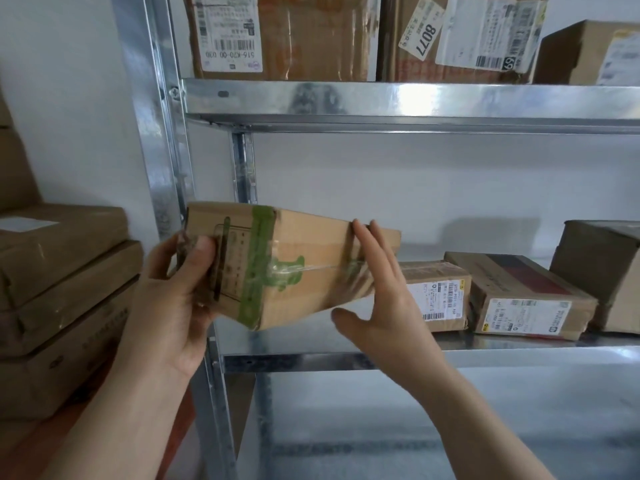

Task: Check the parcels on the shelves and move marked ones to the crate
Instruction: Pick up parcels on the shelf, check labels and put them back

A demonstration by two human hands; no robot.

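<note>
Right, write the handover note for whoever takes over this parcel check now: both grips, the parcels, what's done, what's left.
Left grip holds the left end of the green-taped parcel, thumb on its end face. Right grip lies open against its right end, fingers straight. The parcel is in the air, tilted, in front of the middle shelf. Three other parcels lie on that shelf; more boxes stand on the upper shelf. No crate in view.
Done: one parcel in hand for checking.
Left: judge its marking, crate it if marked, check the rest.
</note>
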